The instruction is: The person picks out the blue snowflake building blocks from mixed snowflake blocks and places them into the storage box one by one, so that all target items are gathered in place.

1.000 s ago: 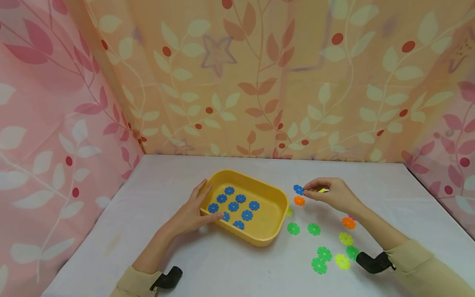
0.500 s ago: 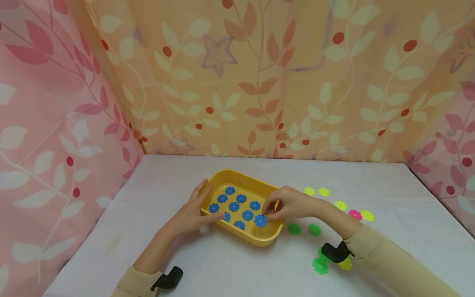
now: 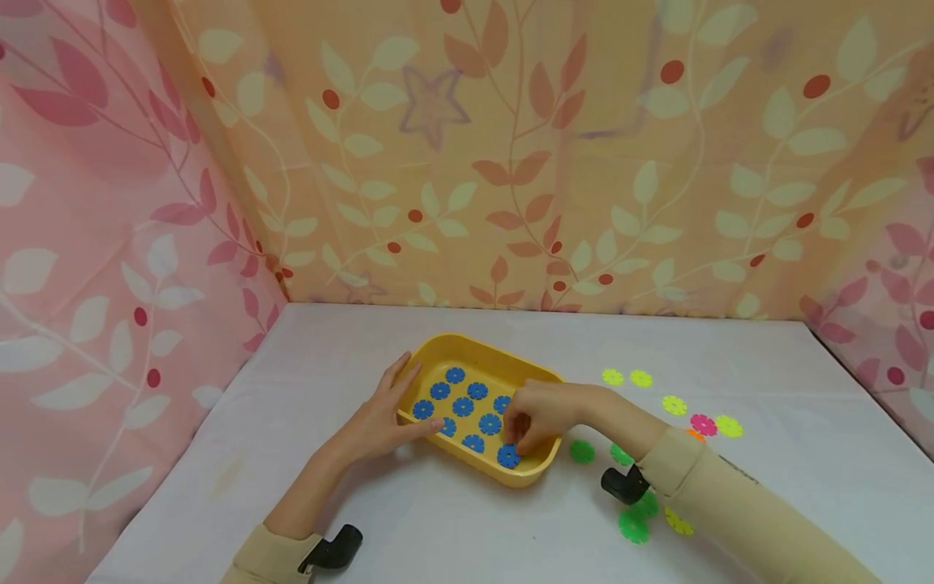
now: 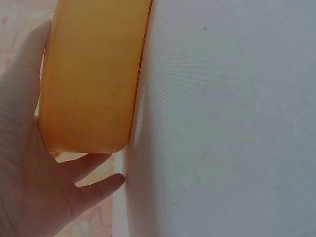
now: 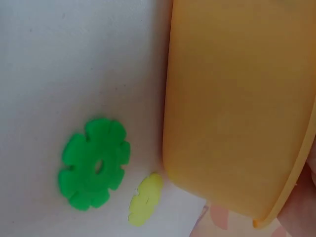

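Observation:
A yellow plastic tray [image 3: 487,358] stands on the white-covered table, with several blue notched snowflake discs [image 3: 463,406] lying flat inside. My left hand [image 3: 374,423] grips the tray's left end, thumb over the near rim and fingers along the side; the left wrist view shows that hand [image 4: 37,177] around the tray's end wall [image 4: 94,84]. Inside the right end, my right hand [image 3: 543,412] pinches one blue disc [image 3: 508,456] low against the tray bottom. In the right wrist view the tray's outer wall [image 5: 237,108] hides most of this hand.
Right of the tray lie loose discs: green [image 3: 581,452], yellow [image 3: 612,377], pink [image 3: 704,424] and a partly covered orange [image 3: 696,435]. The right forearm passes over some of them. A patterned curtain [image 3: 350,162] hangs behind the table.
My right hand has carried a blue disc leftward from the table beside the tray, into the tray, and down towards its near right corner. The left hand stays on the tray.

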`<state>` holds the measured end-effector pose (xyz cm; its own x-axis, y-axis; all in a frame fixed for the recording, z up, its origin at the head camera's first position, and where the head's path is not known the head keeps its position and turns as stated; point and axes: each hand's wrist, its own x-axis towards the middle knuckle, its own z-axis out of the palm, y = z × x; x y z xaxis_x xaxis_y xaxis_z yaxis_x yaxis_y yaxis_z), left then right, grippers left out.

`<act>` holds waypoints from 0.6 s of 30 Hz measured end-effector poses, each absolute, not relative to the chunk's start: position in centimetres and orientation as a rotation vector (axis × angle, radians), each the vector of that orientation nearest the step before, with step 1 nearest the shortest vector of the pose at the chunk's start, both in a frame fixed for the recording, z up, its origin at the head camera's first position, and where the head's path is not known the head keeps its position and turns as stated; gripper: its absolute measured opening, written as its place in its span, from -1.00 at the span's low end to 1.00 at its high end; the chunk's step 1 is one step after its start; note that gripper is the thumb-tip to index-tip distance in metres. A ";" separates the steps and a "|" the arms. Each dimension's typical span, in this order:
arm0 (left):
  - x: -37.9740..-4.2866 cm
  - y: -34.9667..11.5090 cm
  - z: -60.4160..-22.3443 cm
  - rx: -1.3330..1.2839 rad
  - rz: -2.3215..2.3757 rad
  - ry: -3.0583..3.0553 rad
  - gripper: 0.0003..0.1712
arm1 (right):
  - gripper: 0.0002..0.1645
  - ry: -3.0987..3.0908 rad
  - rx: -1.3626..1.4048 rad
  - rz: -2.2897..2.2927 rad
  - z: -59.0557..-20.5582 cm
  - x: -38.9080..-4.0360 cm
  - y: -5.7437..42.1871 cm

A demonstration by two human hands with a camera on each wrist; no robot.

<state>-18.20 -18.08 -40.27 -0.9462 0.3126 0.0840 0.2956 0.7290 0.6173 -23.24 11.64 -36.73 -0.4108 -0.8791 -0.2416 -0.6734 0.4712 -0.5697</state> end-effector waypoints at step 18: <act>-18.2 -18.3 -40.1 0.525 1.018 2.901 0.20 | -0.92 2.271 -1.195 -0.872 -36.3 -23.1 13.5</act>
<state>-18.23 -18.29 -40.15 -0.9430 0.3206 0.0892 0.3060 0.7301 0.6109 -23.08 13.53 -36.28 -0.5372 -0.8397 -0.0794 -0.5706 0.4310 -0.6990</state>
